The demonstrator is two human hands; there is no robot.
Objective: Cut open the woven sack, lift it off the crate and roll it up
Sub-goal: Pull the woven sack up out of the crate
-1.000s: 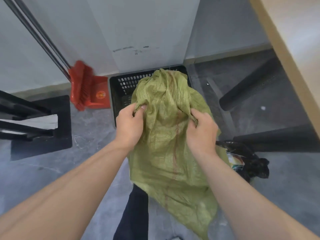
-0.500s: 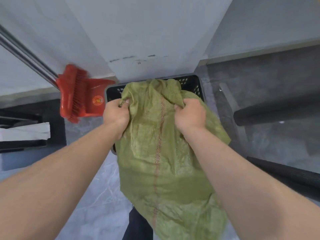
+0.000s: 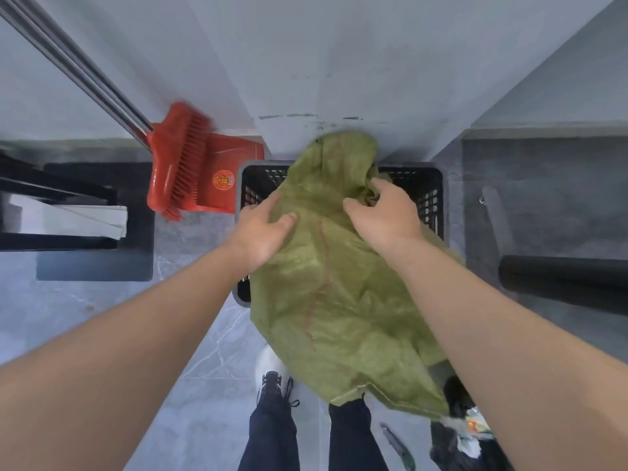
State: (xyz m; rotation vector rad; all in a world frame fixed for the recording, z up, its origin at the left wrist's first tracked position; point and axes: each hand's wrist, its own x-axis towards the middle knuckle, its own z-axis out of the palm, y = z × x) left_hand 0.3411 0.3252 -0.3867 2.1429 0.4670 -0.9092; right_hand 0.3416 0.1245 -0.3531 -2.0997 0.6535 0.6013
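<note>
A crumpled green woven sack (image 3: 339, 294) hangs over the black slatted crate (image 3: 428, 198), which stands against the wall, and drapes down toward my legs. My left hand (image 3: 261, 229) lies on the sack's left edge with fingers spread and the thumb pinching the cloth. My right hand (image 3: 384, 212) clutches a bunched fold near the sack's top. Much of the crate is hidden under the sack.
A red broom and dustpan (image 3: 193, 171) lean on the wall left of the crate. A black frame with a white board (image 3: 71, 219) stands at the left. A dark cylinder (image 3: 564, 283) lies at the right. A cutter (image 3: 397, 447) and a black bag (image 3: 458, 436) lie by my feet.
The view has tilted down, showing my legs and shoes. Both hands loosened their fists and shifted on the sack; the sack's top now sticks up higher against the wall.
</note>
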